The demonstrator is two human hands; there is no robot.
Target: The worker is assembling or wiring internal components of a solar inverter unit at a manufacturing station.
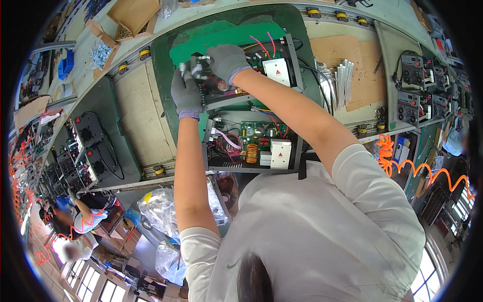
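Two open-topped electrical units lie in front of me, each with circuit boards, wires and a white cover plate. At the left end of the far unit [246,93], my left hand [186,94], in a grey glove, has its fingers closed round the dark front panel [200,68]. Beside it my gloved right hand [227,61] bends over the same end, fingers curled in and their tips hidden. Pink wires [265,46] rise from the far unit's right part. The near unit [221,164], with a copper-coloured coil [251,152], stands closest to my body, untouched.
Under the units is a green work board [163,60] on a roller line. Metal strips [344,83] lie on cardboard to the right. More units stand at the left [90,131] and right [412,68]. An orange coiled hose [385,151] hangs at right; other people work at lower left.
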